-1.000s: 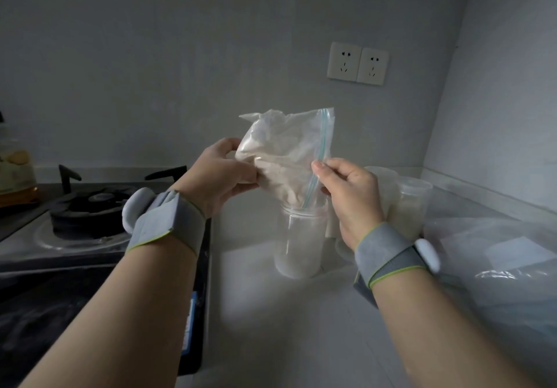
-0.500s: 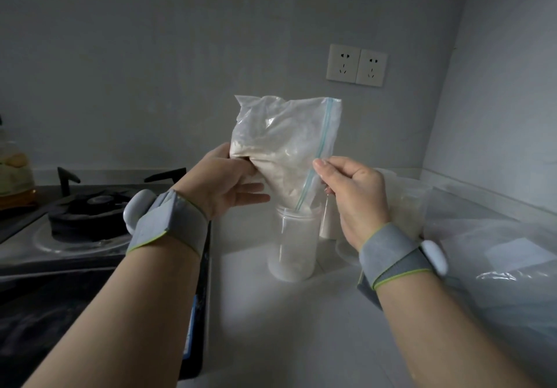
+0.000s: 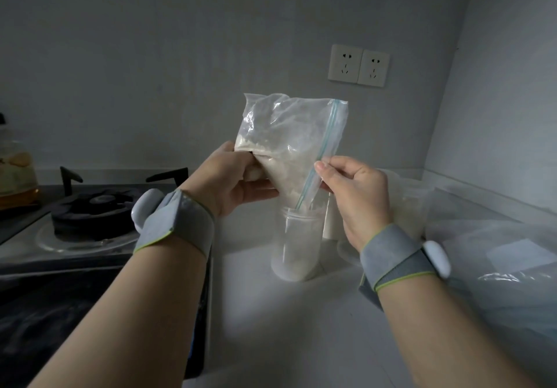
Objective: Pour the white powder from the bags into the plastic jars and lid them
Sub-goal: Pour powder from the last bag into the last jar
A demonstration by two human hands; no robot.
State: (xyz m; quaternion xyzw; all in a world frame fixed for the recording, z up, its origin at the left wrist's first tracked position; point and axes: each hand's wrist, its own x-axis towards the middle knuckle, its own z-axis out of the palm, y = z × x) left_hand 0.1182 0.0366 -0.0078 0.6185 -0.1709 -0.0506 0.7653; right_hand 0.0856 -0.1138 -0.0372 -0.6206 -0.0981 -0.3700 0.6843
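Over a pale countertop [image 3: 271,327], the left hand [image 3: 232,182] grips and the right hand [image 3: 355,194] pinches a crumpled clear zip-bag of white powder [image 3: 289,134], its corner dipping into a translucent plastic jar [image 3: 297,246]; the jars behind [image 3: 413,207] are mostly hidden.

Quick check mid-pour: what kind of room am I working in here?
Most likely a home kitchen: a gas stove burner sits at the left, beside a pale countertop running into a wall corner, with a double wall socket above it.
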